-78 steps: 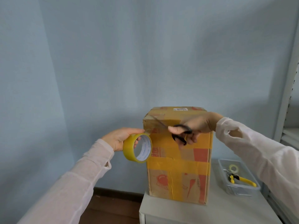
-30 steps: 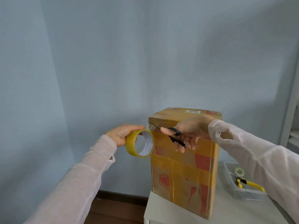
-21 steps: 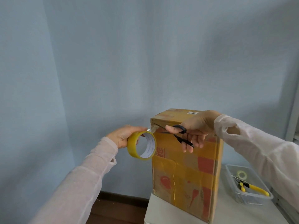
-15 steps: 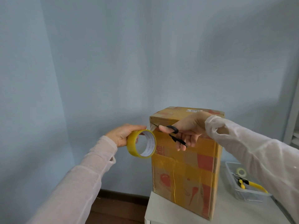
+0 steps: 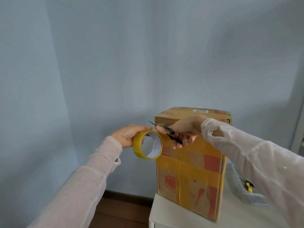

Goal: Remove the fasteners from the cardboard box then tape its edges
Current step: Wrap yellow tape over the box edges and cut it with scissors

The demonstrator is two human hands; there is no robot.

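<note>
A tall cardboard box (image 5: pixel 189 175) with yellow tape bands stands upright on a white table (image 5: pixel 181 218). My left hand (image 5: pixel 126 135) holds a yellow tape roll (image 5: pixel 144 147) just left of the box's upper left corner. My right hand (image 5: pixel 184 130) grips black-handled scissors (image 5: pixel 169 134) in front of the box's top edge. The blades point up and left, over the tape roll. I cannot make out a tape strip between roll and box.
A clear plastic tray (image 5: pixel 251 196) with yellow-handled pliers sits on the table to the right of the box, partly hidden by my right sleeve. Pale blue walls stand behind and to the left. A white frame edge rises at far right.
The scissors' tip has moved left past the box corner, above the roll. The roll sits slightly lower and closer to the box. My view has shifted a little.
</note>
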